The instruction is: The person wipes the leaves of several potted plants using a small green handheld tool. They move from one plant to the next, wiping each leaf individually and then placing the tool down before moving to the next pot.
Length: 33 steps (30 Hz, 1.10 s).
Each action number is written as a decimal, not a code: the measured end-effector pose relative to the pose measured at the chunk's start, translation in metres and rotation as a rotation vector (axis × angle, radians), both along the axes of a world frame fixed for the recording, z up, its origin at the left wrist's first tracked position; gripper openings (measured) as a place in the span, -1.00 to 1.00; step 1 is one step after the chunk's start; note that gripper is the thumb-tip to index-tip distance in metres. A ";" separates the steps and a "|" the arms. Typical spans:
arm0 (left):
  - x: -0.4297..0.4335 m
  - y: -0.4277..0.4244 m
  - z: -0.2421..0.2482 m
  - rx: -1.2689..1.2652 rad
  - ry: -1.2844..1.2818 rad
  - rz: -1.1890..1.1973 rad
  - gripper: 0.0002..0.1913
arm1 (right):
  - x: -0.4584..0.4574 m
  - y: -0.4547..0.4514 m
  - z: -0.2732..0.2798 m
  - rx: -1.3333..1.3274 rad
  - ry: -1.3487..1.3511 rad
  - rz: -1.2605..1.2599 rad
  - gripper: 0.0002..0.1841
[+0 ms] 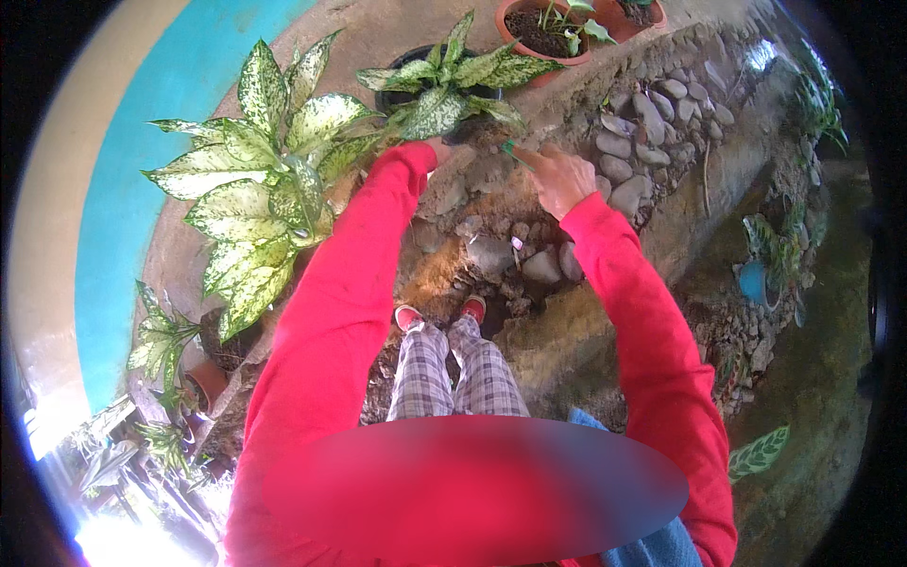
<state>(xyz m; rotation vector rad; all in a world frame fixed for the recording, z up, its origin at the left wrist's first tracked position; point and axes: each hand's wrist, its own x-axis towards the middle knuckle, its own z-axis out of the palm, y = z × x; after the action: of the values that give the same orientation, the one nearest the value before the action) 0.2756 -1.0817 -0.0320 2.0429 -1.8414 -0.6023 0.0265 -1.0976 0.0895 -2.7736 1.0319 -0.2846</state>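
Note:
My right hand (562, 177) reaches forward over the soil bed, fingers bent around a thin green object (516, 154) that looks like a tool handle; its far end cannot be made out. Just left of it, my left hand (441, 150) is mostly hidden by its red sleeve and sits under the leaves of a variegated dieffenbachia-like plant (436, 106). That plant grows in a black pot (397, 99). Whether the left hand grips anything is not visible. Loose brown soil (489, 135) lies between the two hands.
A large variegated plant (262, 170) spreads beside my left arm. Rounded stones (631, 142) are heaped right of my right hand. Terracotta pots (506, 32) stand beyond. A concrete ledge (680, 227) runs along the right. My shoes (407, 317) are among stones and soil.

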 end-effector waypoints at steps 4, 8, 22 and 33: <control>0.000 0.010 0.024 0.179 -0.119 0.186 -0.47 | -0.001 -0.003 0.003 0.050 0.064 -0.031 -0.56; 0.006 0.015 0.038 0.251 -0.173 0.301 -0.52 | 0.001 -0.007 0.013 0.060 -0.030 -0.031 -0.61; 0.029 -0.007 0.033 0.249 0.040 0.525 -0.69 | -0.016 -0.052 0.155 0.173 -0.157 0.094 -0.75; 0.042 -0.024 0.000 -0.057 0.555 0.518 -0.73 | 0.070 -0.101 0.159 0.039 -0.252 0.202 -0.77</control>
<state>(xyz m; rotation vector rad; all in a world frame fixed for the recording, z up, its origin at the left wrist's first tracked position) 0.3173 -1.1053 -0.0325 1.9397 -0.9620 -0.8369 0.0968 -1.1983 0.2486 -2.6897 0.6849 -0.5606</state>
